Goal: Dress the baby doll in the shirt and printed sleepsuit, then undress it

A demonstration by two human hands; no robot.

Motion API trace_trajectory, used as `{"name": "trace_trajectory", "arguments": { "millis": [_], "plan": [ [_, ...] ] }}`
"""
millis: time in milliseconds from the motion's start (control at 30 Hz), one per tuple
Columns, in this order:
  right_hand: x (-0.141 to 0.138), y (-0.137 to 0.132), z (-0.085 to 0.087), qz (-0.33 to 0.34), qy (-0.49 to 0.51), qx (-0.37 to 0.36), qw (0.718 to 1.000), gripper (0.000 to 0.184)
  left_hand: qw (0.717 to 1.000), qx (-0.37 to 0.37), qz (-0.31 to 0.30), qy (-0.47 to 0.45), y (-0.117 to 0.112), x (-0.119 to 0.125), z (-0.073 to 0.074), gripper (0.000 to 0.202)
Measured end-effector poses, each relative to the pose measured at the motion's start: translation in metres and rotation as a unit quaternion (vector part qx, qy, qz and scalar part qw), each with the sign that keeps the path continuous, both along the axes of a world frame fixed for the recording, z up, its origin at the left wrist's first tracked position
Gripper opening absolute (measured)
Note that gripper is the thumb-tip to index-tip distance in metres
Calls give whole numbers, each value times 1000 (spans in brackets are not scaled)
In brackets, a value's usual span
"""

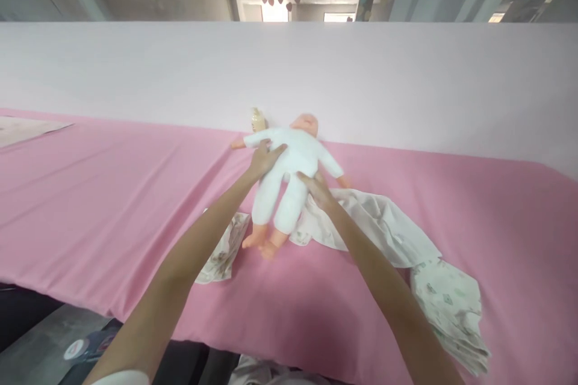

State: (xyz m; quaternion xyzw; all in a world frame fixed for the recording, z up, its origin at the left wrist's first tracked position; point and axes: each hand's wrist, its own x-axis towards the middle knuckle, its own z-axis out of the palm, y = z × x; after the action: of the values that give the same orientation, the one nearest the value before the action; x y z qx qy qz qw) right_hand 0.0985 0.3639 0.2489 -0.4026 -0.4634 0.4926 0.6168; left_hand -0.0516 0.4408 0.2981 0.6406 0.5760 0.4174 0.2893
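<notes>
A baby doll (294, 147) with a white cloth body and bare plastic head, hands and feet lies at the middle of the pink cover, its feet towards me. My left hand (265, 160) grips the side of its torso, thumb on top. With my right hand (317, 188) I hold the doll at the hip on the other side; some fingers are hidden under it. A crumpled white cloth (388, 228) lies beside my right hand, partly behind my forearm. Near my left forearm is a folded printed cloth (229, 246).
A pale pump bottle (257, 120) stands by the white wall (149, 72), past the doll's arm. Another folded printed cloth (449, 295) lies at the right. A flat pale sheet (27, 129) is at the far left. The pink-covered table (289, 301) ends close to me.
</notes>
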Motion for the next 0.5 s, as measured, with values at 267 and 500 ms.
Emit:
{"name": "trace_trajectory", "arguments": {
  "millis": [267,500],
  "plan": [
    [88,-88,64,-48,-33,-13,998,49,941,46,-317,-107,-106,58,42,69],
    [140,-153,21,-116,-80,-148,979,56,935,-37,-297,-192,-159,112,-45,91]
  ]
}}
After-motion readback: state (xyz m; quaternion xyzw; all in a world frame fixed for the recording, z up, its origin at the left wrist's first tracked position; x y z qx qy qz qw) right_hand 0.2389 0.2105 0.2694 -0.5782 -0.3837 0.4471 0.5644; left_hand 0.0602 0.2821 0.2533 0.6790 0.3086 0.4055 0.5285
